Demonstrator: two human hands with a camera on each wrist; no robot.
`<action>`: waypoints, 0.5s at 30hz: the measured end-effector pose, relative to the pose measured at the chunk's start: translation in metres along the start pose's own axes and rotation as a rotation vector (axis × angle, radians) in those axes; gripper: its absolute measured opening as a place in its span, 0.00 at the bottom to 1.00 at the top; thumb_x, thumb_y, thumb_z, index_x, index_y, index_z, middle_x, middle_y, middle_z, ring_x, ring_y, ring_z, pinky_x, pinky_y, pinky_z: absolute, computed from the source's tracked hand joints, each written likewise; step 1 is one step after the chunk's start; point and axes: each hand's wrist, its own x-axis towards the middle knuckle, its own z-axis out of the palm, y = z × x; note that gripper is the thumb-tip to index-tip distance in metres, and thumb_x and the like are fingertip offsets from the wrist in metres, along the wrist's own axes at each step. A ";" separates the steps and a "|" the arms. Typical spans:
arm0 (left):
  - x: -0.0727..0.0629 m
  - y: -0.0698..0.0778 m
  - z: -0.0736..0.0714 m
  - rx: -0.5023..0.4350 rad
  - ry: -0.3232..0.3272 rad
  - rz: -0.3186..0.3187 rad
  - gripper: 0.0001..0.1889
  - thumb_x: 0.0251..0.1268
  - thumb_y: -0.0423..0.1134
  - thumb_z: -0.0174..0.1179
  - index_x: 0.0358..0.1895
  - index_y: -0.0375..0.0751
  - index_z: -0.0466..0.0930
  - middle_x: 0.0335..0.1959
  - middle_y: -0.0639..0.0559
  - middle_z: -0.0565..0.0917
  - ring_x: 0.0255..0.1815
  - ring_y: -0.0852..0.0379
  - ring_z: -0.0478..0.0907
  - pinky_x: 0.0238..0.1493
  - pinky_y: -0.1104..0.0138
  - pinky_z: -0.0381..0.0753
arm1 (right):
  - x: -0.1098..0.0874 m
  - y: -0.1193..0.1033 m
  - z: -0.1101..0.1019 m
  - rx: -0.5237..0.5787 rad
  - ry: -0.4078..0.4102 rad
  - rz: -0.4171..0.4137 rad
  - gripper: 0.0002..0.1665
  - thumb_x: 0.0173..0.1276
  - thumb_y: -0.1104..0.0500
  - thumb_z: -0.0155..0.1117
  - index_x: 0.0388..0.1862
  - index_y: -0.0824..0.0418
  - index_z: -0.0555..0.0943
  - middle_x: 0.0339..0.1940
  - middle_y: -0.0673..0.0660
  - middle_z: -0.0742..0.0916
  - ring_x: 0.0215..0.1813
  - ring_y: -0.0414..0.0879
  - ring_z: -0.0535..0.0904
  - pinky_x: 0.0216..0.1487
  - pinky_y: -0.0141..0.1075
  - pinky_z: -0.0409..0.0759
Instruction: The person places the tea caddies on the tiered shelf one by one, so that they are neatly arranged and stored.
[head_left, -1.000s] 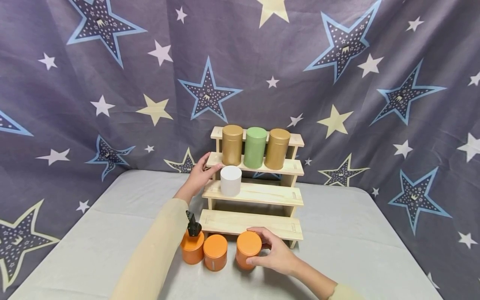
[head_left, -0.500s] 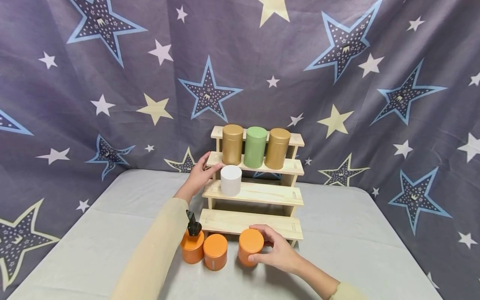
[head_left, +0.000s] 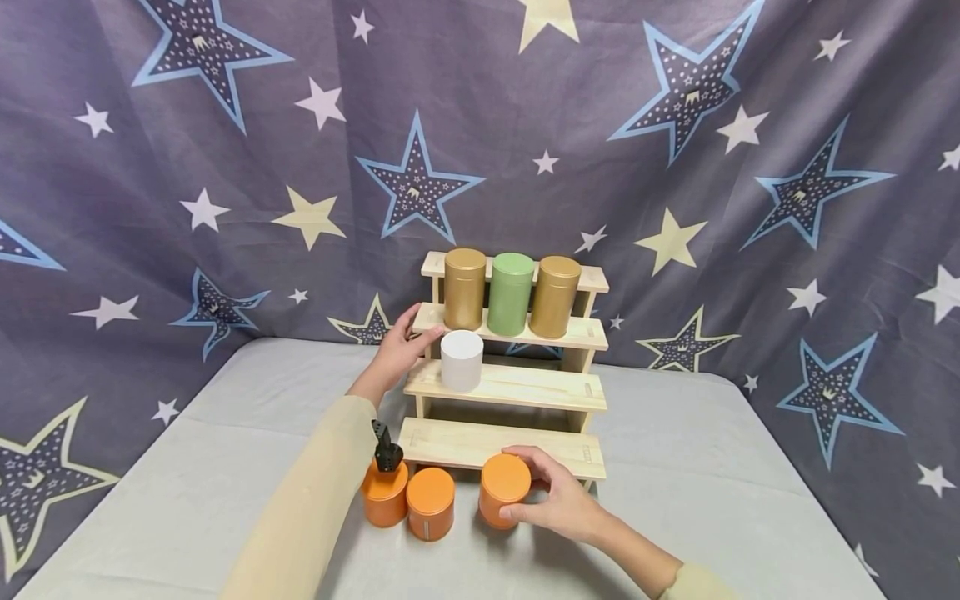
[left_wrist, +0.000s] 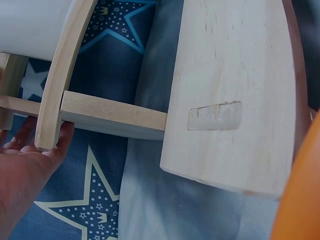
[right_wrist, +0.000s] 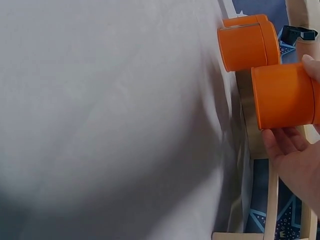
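My right hand [head_left: 566, 504] grips an orange lidded tin [head_left: 504, 483], thumb at the near side and fingers around the far side. The right wrist view shows this tin [right_wrist: 282, 95] raised off the grey cloth, in front of the lowest step. My left hand [head_left: 393, 354] holds the left end of the second-highest step of a wooden tiered stand [head_left: 540, 387]. In the left wrist view, fingers of that hand [left_wrist: 25, 175] curl under the wood. A white cylinder [head_left: 461, 367] stands on the step below, close to the left thumb.
Two gold tins [head_left: 464, 292] flank a green tin [head_left: 512, 296] on the second-highest step. Two more orange tins [head_left: 431, 504] stand on the grey cloth [head_left: 697, 467] before the stand's left side. A black wrist device [head_left: 387, 454] overlaps one of them. A star-patterned curtain [head_left: 480, 108] hangs behind.
My right hand has lifted the orange tin slightly and moved it a little right, toward the lowest step. The left hand stays in place on the stand.
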 end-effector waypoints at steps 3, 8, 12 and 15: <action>-0.007 0.007 0.001 0.014 -0.002 0.000 0.41 0.66 0.42 0.57 0.75 0.44 0.40 0.74 0.39 0.52 0.72 0.42 0.57 0.68 0.50 0.63 | 0.000 0.000 -0.002 0.007 0.007 -0.008 0.39 0.52 0.54 0.75 0.63 0.52 0.70 0.55 0.52 0.81 0.49 0.39 0.77 0.52 0.30 0.76; -0.006 0.005 0.002 0.017 0.000 0.005 0.41 0.67 0.43 0.57 0.75 0.44 0.40 0.74 0.39 0.52 0.72 0.41 0.57 0.68 0.50 0.63 | 0.000 -0.001 -0.006 0.018 0.017 -0.055 0.39 0.53 0.56 0.74 0.63 0.57 0.69 0.55 0.55 0.81 0.48 0.40 0.77 0.51 0.30 0.76; 0.007 -0.011 0.000 0.019 0.014 0.018 0.42 0.65 0.46 0.58 0.76 0.49 0.41 0.74 0.40 0.54 0.71 0.43 0.59 0.67 0.51 0.65 | 0.000 -0.002 -0.008 0.015 0.029 -0.091 0.39 0.53 0.56 0.74 0.63 0.58 0.69 0.55 0.56 0.81 0.48 0.38 0.77 0.50 0.31 0.77; 0.014 -0.019 -0.001 0.034 0.028 0.026 0.43 0.63 0.49 0.59 0.75 0.51 0.42 0.74 0.42 0.54 0.72 0.44 0.59 0.67 0.51 0.65 | 0.001 -0.002 -0.010 0.006 0.036 -0.115 0.38 0.53 0.57 0.74 0.63 0.58 0.70 0.55 0.57 0.81 0.48 0.37 0.77 0.50 0.31 0.77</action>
